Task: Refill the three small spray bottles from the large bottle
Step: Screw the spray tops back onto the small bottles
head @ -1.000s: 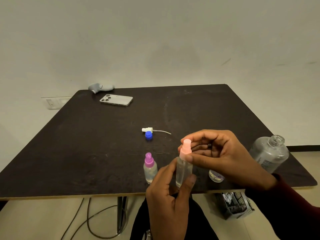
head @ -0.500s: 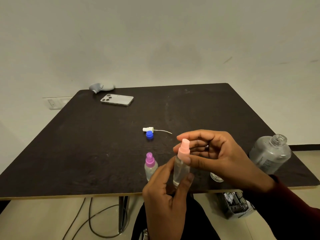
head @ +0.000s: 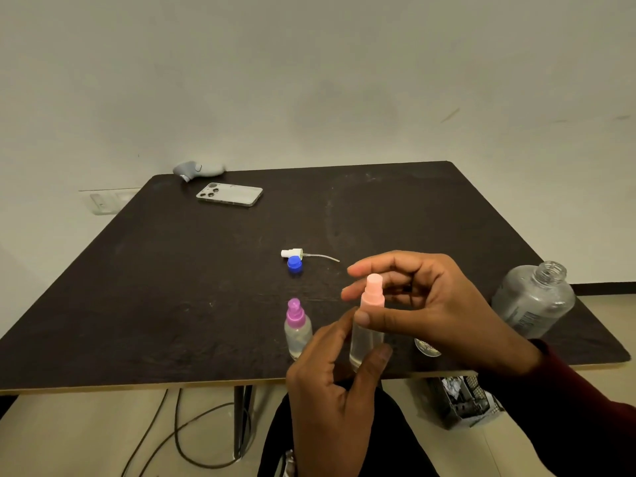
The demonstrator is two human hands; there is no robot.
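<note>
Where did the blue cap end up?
The blue cap lies mid-table, touching the white spray head, beyond the purple-topped bottle.

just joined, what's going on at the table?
A person is working on the pink-capped spray bottle: the left hand grips its clear body while the right hand pinches the pink sprayer top. The purple-capped spray bottle stands capped beside it. The large bottle stands open to the right. A white sprayer head and a blue cap lie loose mid-table.
</note>
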